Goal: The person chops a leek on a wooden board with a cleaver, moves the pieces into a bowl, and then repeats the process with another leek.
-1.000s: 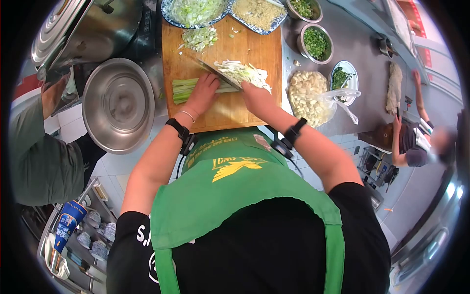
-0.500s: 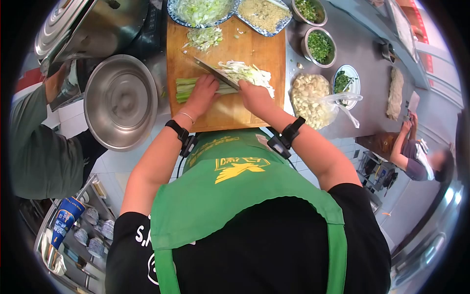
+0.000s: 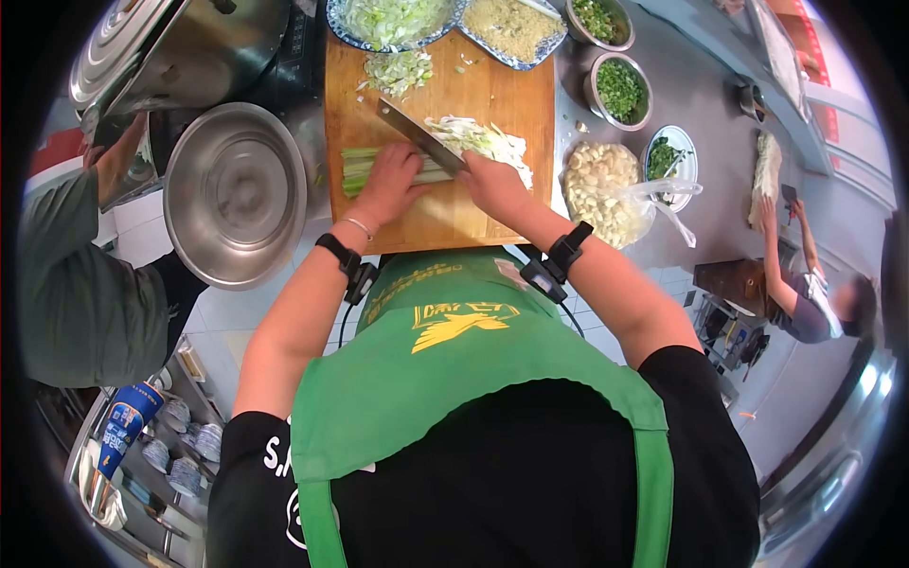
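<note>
On the wooden cutting board (image 3: 454, 222), my left hand (image 3: 390, 182) presses with curled fingers on a bundle of long scallions (image 3: 355, 170), whose green ends point left. My right hand (image 3: 495, 187) is closed round the handle of a kitchen knife (image 3: 421, 134). Its blade slants up to the left, close by my left fingertips, and its broad face shows. Whether the edge touches the scallions is hidden. Right of the blade lie sliced white scallion pieces (image 3: 488, 142). A small pile of chopped scallion (image 3: 398, 71) sits farther back on the board.
Behind are a blue-rimmed bowl of chopped scallion (image 3: 393, 21) and a dish of minced garlic (image 3: 511, 33). At right stand metal bowls of chopped greens (image 3: 620, 90) and a bag of garlic cloves (image 3: 598, 185). A steel basin (image 3: 235, 194) is at left. Two other people work nearby.
The knife blade has tilted slightly, showing more of its face, while my hands stay almost in place. At the far right, another person's arms have stretched forward toward a long pale roll.
</note>
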`<state>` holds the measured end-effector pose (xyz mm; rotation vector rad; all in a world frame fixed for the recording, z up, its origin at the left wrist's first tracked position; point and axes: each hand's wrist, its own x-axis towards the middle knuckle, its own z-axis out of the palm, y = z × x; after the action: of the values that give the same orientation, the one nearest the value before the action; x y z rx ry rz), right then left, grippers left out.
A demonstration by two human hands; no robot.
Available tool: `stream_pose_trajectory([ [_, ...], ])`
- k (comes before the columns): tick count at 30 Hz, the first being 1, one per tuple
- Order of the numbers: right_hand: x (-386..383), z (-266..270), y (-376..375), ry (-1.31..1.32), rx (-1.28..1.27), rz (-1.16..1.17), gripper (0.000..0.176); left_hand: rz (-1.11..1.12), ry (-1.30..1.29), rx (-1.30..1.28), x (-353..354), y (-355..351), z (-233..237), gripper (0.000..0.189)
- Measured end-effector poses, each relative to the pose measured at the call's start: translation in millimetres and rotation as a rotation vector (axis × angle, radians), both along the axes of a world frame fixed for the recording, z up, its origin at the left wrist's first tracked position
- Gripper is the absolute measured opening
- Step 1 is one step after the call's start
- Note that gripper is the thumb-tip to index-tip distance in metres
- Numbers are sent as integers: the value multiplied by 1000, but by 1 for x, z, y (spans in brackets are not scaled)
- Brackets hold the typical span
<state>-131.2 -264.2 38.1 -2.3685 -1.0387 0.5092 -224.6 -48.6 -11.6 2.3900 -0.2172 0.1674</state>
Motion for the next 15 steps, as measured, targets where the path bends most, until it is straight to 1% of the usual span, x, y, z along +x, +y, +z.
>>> stream_pose_trajectory([
  [2, 8, 9, -5, -37, -33, 6, 12, 32, 8, 22, -1, 12, 10, 31],
  [3, 7, 25, -5, -27, -122, 26, 11, 33, 13, 21, -4, 15, 7, 31],
  [5, -3, 39, -10, -4, -166, 54, 11, 26, 41, 37, -7, 19, -1, 31],
  [7, -7, 34, -10, 9, -210, 78, 10, 27, 64, 40, -5, 19, -3, 31],
  [9, -18, 13, -2, -12, -144, 42, 10, 33, 93, 40, -5, 18, -4, 31],
  [10, -18, 6, 6, -8, -144, 46, 10, 30, 107, 52, -6, 18, -4, 31],
  [12, -8, -7, 24, -33, -61, 29, 11, 31, 122, 71, -7, 20, -6, 31],
  [15, 3, -6, 11, -40, 32, 19, 10, 14, 49, 60, -6, 8, -13, 32],
])
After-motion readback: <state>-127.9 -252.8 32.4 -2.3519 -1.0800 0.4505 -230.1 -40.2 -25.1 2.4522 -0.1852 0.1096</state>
